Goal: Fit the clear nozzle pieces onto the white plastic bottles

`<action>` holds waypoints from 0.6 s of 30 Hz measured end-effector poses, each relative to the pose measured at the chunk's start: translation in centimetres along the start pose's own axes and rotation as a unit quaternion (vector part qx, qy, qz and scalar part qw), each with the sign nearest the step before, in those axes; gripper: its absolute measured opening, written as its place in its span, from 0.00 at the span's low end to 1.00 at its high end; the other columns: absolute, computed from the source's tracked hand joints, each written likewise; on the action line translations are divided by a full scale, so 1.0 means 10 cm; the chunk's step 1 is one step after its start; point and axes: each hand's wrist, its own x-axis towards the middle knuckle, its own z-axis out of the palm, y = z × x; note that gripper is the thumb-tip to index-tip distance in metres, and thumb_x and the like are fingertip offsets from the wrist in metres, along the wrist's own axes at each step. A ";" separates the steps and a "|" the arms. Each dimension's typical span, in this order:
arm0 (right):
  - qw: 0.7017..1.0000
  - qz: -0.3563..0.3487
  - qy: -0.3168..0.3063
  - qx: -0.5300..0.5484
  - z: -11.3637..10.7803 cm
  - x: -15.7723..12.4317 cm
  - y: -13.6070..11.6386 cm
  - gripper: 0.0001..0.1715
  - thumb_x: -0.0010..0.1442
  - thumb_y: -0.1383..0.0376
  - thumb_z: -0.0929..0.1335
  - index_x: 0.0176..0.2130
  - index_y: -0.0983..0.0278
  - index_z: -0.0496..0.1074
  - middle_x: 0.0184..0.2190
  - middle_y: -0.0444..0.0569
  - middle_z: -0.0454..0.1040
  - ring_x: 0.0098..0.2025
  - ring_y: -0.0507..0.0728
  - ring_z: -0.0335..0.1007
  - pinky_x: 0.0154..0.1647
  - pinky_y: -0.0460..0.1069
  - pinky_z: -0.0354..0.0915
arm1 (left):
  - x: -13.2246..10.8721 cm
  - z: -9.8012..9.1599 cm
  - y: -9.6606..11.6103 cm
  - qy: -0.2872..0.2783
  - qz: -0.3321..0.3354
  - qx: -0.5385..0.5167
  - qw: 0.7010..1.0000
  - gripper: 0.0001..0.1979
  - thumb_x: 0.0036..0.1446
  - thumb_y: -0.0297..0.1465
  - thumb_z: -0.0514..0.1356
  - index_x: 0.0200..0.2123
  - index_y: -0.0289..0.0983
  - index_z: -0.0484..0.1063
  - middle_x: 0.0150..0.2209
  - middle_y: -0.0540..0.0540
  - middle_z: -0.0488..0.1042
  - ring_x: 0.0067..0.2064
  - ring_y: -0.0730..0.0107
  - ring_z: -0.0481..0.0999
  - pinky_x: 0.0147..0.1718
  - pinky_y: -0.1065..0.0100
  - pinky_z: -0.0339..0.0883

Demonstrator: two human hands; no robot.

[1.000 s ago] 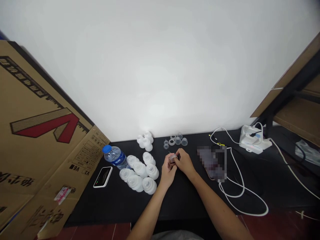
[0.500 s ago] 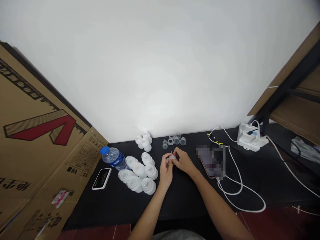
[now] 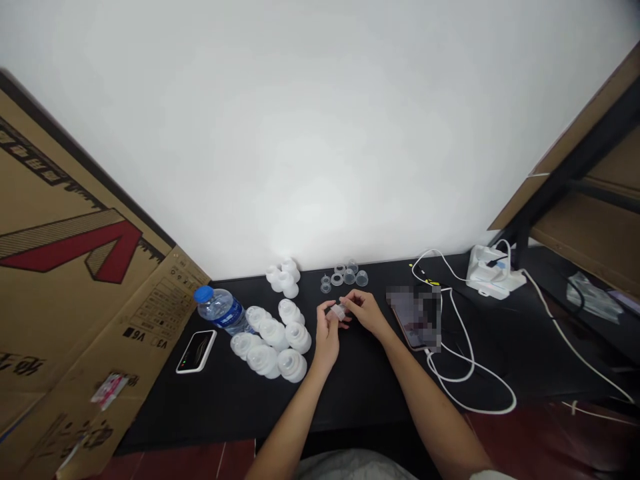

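Over the black table, my left hand (image 3: 327, 339) holds a small translucent bottle collar (image 3: 339, 312) between thumb and fingers. My right hand (image 3: 367, 311) comes in from the other side, with thumb and fingertips pinched at the collar's upper edge. Whether a teat sits inside the collar is too small to tell. Just behind my hands lie clear domed caps (image 3: 361, 278), collars (image 3: 337, 279) and clear teats (image 3: 325, 285). Left of my left hand stand several milky baby bottles (image 3: 292, 365) in a cluster.
Small white rounded pieces (image 3: 283, 278) stand by the wall. A water bottle (image 3: 220, 308) and a white-edged device (image 3: 197, 351) are at the left, beside a large carton (image 3: 165, 293). To the right lie a phone (image 3: 413, 320), a looped white cable (image 3: 473, 353) and a power strip (image 3: 493, 272).
The collar has been tilted in my hands, and my left fingers have spread a little. My right fingers have shifted along its edge. The whole view has moved slightly.
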 end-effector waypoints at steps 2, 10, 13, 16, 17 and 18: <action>1.000 -0.005 0.016 -0.013 -0.02 0.00 0.01 0.23 0.63 0.45 0.75 0.30 0.61 0.76 0.26 0.44 0.77 0.29 0.56 0.71 0.33 0.50 0.67 | 0.01 0.00 -0.01 0.015 -0.002 -0.027 1.000 0.24 0.72 0.52 0.58 0.59 0.41 0.67 0.51 0.41 0.78 0.46 0.60 0.82 0.45 0.58 0.79; 1.000 0.002 -0.013 -0.003 -0.01 0.01 0.04 0.24 0.62 0.44 0.75 0.34 0.61 0.78 0.28 0.45 0.79 0.31 0.57 0.75 0.35 0.50 0.71 | 0.03 0.03 -0.02 0.030 0.013 -0.036 0.999 0.26 0.66 0.52 0.66 0.56 0.40 0.71 0.54 0.38 0.77 0.55 0.53 0.81 0.46 0.58 0.81; 1.000 0.011 -0.007 -0.002 0.00 0.01 0.02 0.26 0.62 0.42 0.75 0.29 0.60 0.76 0.25 0.45 0.77 0.29 0.56 0.72 0.32 0.50 0.70 | 0.04 0.04 -0.02 0.030 0.011 -0.036 0.999 0.26 0.64 0.52 0.67 0.54 0.39 0.72 0.52 0.39 0.78 0.52 0.55 0.82 0.46 0.56 0.81; 0.998 0.042 0.020 0.032 0.01 0.02 -0.01 0.29 0.59 0.40 0.76 0.27 0.61 0.74 0.21 0.42 0.71 0.22 0.52 0.63 0.24 0.47 0.61 | 0.04 0.07 -0.01 0.026 0.014 -0.040 0.999 0.26 0.64 0.51 0.69 0.53 0.39 0.71 0.51 0.39 0.78 0.50 0.56 0.82 0.46 0.56 0.81; 0.997 0.051 0.029 0.044 0.01 0.02 -0.01 0.30 0.59 0.39 0.76 0.27 0.61 0.73 0.21 0.41 0.69 0.20 0.51 0.59 0.21 0.47 0.57 | 0.03 0.08 -0.01 0.024 0.015 -0.044 0.999 0.26 0.64 0.51 0.69 0.53 0.39 0.71 0.50 0.39 0.78 0.49 0.57 0.82 0.46 0.56 0.80; 0.996 0.058 0.041 0.053 0.00 0.03 -0.01 0.31 0.60 0.38 0.75 0.27 0.61 0.73 0.20 0.41 0.67 0.19 0.50 0.56 0.20 0.46 0.53 | 0.03 0.09 0.01 0.020 0.016 -0.045 0.999 0.26 0.64 0.51 0.68 0.54 0.40 0.70 0.50 0.40 0.79 0.48 0.57 0.82 0.45 0.57 0.80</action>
